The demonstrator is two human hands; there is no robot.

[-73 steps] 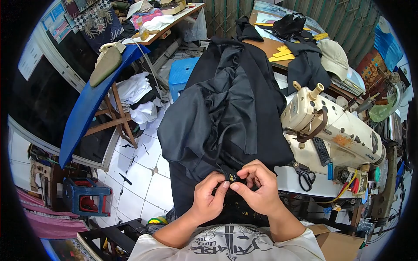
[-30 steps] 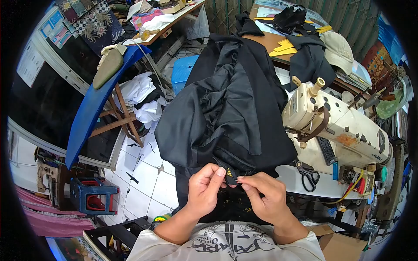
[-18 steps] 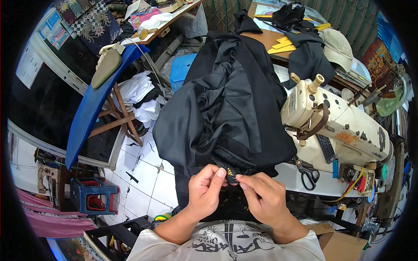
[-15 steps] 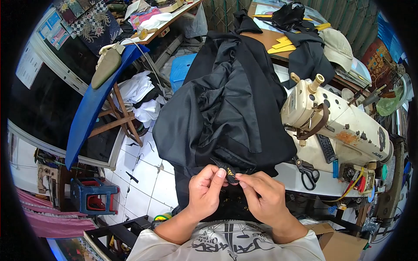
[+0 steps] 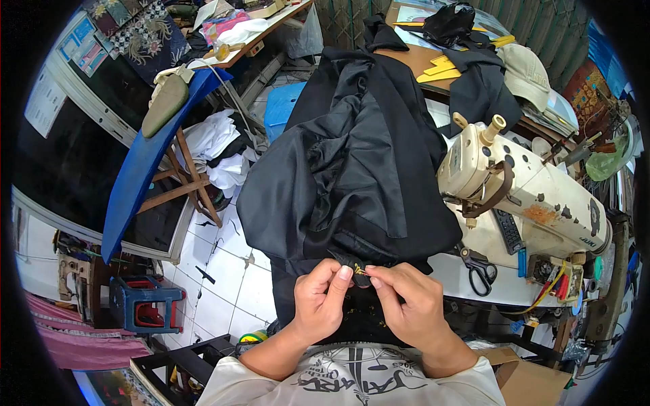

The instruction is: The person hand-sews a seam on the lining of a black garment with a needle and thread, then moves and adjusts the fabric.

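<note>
A black garment (image 5: 352, 162) with a shiny lining lies spread in front of me, its near edge reaching my hands. My left hand (image 5: 321, 298) pinches that edge between thumb and fingers. Yellow thread bits show on the dark cloth between the two hands. On the other side of them, my right hand (image 5: 406, 301) has thumb and forefinger pressed together close to the yellow bits. Whatever those fingertips hold is too small to make out. More yellow scraps lie on the black cloth below the hands.
At the right stand a cream sewing machine (image 5: 521, 183), black scissors (image 5: 478, 271) and a dark remote (image 5: 508, 231). A beige cap (image 5: 525, 78) is at the back right. To the left are a blue ironing board (image 5: 145, 179) and a blue stool (image 5: 147, 304). A cardboard box (image 5: 531, 382) sits lower right.
The hands were closer together at first, then shifted with the cloth edge between them. Lately my right thumb and forefinger have risen slightly at the yellow bits, and the edge has tilted a little.
</note>
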